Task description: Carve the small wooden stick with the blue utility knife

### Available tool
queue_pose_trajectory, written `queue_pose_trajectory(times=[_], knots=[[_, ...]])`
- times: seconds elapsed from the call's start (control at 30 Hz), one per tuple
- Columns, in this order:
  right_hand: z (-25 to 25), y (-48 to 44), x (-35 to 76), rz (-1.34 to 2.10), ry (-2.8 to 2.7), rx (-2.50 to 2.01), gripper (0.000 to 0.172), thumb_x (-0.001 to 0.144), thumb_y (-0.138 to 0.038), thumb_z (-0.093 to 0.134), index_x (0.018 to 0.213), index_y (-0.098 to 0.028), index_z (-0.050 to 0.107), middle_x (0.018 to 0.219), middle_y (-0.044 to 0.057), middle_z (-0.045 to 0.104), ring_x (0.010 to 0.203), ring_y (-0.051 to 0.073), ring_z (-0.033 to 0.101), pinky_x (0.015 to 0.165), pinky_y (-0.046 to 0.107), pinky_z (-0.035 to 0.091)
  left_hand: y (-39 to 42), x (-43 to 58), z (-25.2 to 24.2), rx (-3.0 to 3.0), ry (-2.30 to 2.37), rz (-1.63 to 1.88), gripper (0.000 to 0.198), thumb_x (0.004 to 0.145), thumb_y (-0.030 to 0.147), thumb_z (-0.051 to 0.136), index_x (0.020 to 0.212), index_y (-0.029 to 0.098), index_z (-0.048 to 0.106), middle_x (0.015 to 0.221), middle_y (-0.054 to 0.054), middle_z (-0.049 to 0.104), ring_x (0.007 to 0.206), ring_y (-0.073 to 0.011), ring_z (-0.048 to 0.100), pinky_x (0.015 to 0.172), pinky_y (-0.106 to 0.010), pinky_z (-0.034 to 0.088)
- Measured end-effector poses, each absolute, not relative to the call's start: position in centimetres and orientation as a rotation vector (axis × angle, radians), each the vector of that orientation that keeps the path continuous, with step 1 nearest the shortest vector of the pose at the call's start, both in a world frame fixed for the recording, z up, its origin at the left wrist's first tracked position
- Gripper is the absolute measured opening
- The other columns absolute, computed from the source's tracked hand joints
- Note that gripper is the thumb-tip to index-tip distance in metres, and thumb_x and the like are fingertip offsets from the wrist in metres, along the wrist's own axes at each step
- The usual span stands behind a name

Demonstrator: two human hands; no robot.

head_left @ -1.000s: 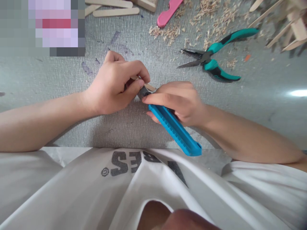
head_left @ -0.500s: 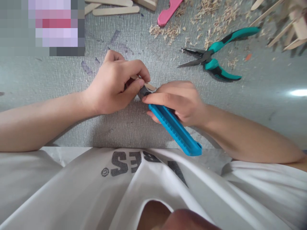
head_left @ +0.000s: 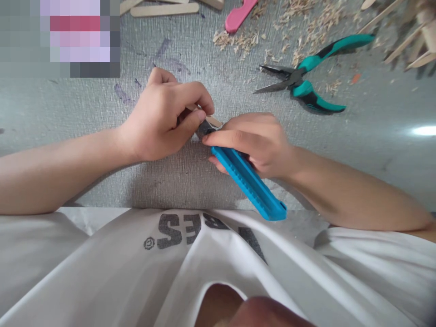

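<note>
My right hand (head_left: 254, 143) is closed round a blue utility knife (head_left: 250, 184), index finger laid along its front end. The knife slants from lower right to upper left, and its metal blade end reaches to my left thumb. My left hand (head_left: 173, 116) pinches a pale wooden craft stick (head_left: 214, 121) between thumb and fingers. Only a short piece of the stick shows, between the two hands; the blade lies against or very near it. How deep the blade meets the wood is hidden by my fingers.
Teal and black needle-nose pliers (head_left: 296, 79) lie spread at the upper right. Wood shavings (head_left: 238, 43) are scattered near a pink handle-like piece (head_left: 235, 20). Loose craft sticks (head_left: 163, 10) lie at the top left, and a bundle of sticks (head_left: 425, 36) at the top right.
The view has shifted slightly, so the pliers and sticks sit a little differently in the picture. Both hands keep their holds on the stick and the utility knife.
</note>
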State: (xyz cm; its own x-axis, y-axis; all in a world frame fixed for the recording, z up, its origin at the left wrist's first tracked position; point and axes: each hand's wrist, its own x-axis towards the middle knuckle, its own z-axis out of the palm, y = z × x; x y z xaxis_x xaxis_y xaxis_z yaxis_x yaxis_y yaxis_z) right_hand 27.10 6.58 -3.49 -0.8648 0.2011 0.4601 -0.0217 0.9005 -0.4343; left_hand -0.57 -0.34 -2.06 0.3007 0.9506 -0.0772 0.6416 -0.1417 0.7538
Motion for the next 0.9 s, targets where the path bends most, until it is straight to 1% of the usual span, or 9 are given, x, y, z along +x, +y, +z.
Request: queue_pose_trajectory(times=[0.13,0.2,0.3,0.37,0.53,0.67,0.8,0.9], knots=[[-3.55,6.64,27.14,0.586,-2.577,-0.128,0.035,0.12,-0.047,0.071,0.148,-0.026,0.066,0.099,-0.003,0.079,0.085,0.011,0.072,0.083,0.026,0.052,-0.39,-0.7,-2.18,1.892,1.412,0.582,0.045,0.119,0.061,0.047,0.129,0.032,0.08,0.084,0.002,0.08,0.085,-0.0154,0.061,0.134,-0.053,0.045],[-3.59,6.68,27.24,0.588,-2.605,-0.129,0.036,0.121,-0.049,0.068,0.15,-0.026,0.067,0.1,-0.002,0.08,0.086,0.012,0.072,0.084,0.027,0.052,-0.41,-0.59,-2.04,1.893,1.404,0.598,0.044,0.119,0.061,0.047,0.129,0.032,0.079,0.084,0.002,0.08,0.085,-0.0155,0.061,0.133,-0.052,0.046],[-3.61,6.7,27.37,0.568,-2.638,-0.134,0.036,0.122,-0.047,0.067,0.151,-0.027,0.066,0.1,-0.002,0.078,0.086,0.012,0.07,0.085,0.028,0.051,-0.41,-0.33,-1.69,1.851,1.424,0.576,0.045,0.117,0.063,0.049,0.128,0.03,0.078,0.084,0.002,0.078,0.085,-0.0155,0.062,0.136,-0.056,0.044],[-3.6,6.69,27.42,0.56,-2.655,-0.138,0.036,0.121,-0.046,0.067,0.152,-0.028,0.065,0.098,-0.003,0.075,0.086,0.012,0.068,0.084,0.029,0.05,-0.42,-0.21,-1.54,1.839,1.439,0.552,0.043,0.116,0.06,0.05,0.128,0.029,0.078,0.086,0.002,0.079,0.087,-0.0157,0.064,0.137,-0.058,0.044],[-3.52,6.67,27.43,0.555,-2.682,-0.12,0.035,0.123,-0.045,0.062,0.152,-0.026,0.064,0.099,-0.001,0.072,0.088,0.013,0.066,0.084,0.031,0.048,-0.56,-0.28,-1.6,1.903,1.45,0.568,0.039,0.116,0.053,0.05,0.13,0.032,0.08,0.09,0.002,0.083,0.086,-0.0153,0.067,0.135,-0.059,0.051],[-3.51,6.68,27.41,0.517,-2.699,-0.12,0.033,0.126,-0.047,0.055,0.149,-0.025,0.065,0.099,-0.001,0.072,0.087,0.012,0.065,0.083,0.031,0.048,-0.62,-0.38,-1.69,1.901,1.459,0.566,0.039,0.117,0.053,0.049,0.129,0.032,0.08,0.091,0.001,0.084,0.086,-0.0153,0.066,0.136,-0.061,0.052],[-3.52,6.74,27.38,0.519,-2.71,-0.124,0.033,0.125,-0.046,0.056,0.148,-0.025,0.067,0.1,0.0,0.073,0.088,0.012,0.066,0.082,0.031,0.046,-0.57,-0.33,-1.71,1.904,1.426,0.587,0.043,0.118,0.059,0.049,0.13,0.031,0.079,0.091,0.001,0.083,0.086,-0.0141,0.063,0.136,-0.062,0.05],[-3.5,6.77,27.37,0.52,-2.7,-0.107,0.033,0.124,-0.044,0.059,0.149,-0.025,0.067,0.101,0.0,0.074,0.088,0.013,0.066,0.081,0.032,0.045,-0.58,-0.21,-1.49,1.906,1.434,0.568,0.041,0.117,0.054,0.051,0.13,0.028,0.079,0.092,0.0,0.083,0.085,-0.0138,0.061,0.136,-0.062,0.05]])
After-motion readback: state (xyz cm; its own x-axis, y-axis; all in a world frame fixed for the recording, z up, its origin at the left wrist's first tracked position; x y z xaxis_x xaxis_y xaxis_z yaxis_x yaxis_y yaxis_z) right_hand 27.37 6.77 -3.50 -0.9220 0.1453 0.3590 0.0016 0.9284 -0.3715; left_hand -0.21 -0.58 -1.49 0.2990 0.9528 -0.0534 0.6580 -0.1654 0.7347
